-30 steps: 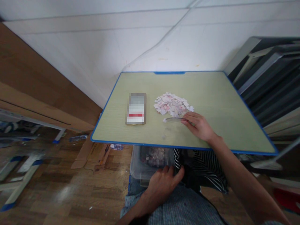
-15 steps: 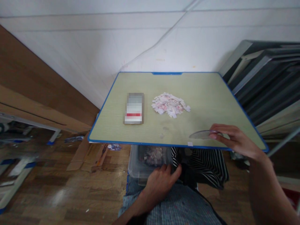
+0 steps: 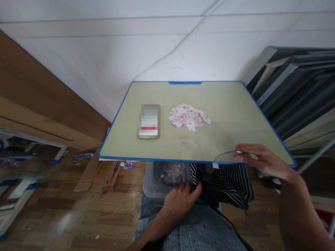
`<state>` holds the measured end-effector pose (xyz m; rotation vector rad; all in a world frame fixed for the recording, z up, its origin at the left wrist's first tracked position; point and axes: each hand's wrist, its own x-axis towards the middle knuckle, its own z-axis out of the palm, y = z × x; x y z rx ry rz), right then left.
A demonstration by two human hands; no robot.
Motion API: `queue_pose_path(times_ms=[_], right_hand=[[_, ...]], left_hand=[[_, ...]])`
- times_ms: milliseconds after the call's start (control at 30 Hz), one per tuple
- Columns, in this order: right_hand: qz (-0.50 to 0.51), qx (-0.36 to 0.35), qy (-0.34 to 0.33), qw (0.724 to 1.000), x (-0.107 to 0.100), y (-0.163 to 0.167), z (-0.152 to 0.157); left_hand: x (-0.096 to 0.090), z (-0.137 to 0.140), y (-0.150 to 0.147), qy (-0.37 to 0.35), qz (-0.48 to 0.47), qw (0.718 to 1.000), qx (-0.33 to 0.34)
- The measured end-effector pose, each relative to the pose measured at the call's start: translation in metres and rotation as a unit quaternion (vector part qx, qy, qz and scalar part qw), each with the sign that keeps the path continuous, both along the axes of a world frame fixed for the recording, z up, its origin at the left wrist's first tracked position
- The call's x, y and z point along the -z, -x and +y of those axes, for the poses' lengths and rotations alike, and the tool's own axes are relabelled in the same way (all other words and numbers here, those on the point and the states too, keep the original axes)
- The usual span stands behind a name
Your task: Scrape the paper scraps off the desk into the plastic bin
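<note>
My right hand pinches a thin, see-through curved piece between thumb and fingers at the table's front right edge. Its kind is hard to make out. At the piece's left end, a small white paper square hangs over the blue edge. My left hand lies low by my lap with the thumb apart, its fingers at the near side of a clear plastic tub. Inside the tub are crinkled clear pieces. A pile of small white and pink paper scraps lies mid-table.
The pale table has a blue rim and stands against a white wall. Left of the pile lies a blurred-out phone-shaped object. Striped cloth hangs below the front edge. Dark folded panels lean at right, brown boards at left.
My right hand has lowered slightly toward me, bringing the see-through piece to the table's edge. The white square has shifted from the tabletop to over the rim. My left hand stays put.
</note>
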<state>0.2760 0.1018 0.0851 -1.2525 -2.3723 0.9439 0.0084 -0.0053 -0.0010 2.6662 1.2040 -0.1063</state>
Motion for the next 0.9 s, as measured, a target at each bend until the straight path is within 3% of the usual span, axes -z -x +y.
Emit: queue_pose_path(times_ms=[100, 200, 267, 467, 667, 900], right_hand=[[0.029, 0.012, -0.038, 0.999, -0.002, 0.004, 0.003], [0.053, 0.075, -0.088, 0.992, 0.005, 0.017, 0.010], [0.063, 0.119, -0.128, 0.983, 0.015, 0.031, 0.016], [0.049, 0.159, -0.154, 0.974, 0.039, 0.087, 0.029], [0.052, 0.054, -0.114, 0.991, 0.038, 0.128, 0.027], [0.046, -0.053, -0.088, 0.994, 0.035, 0.141, 0.021]], left_hand=[[0.001, -0.001, 0.000, 0.002, 0.005, 1.000, -0.002], [0.001, -0.001, 0.000, 0.004, 0.005, 1.000, -0.001], [0.000, 0.000, 0.000, 0.002, 0.001, 1.000, 0.001], [0.001, 0.000, 0.000, -0.006, -0.008, 1.000, 0.000], [0.001, -0.001, 0.000, -0.014, -0.015, 1.000, -0.003], [0.002, -0.001, 0.000, -0.018, -0.017, 1.000, -0.001]])
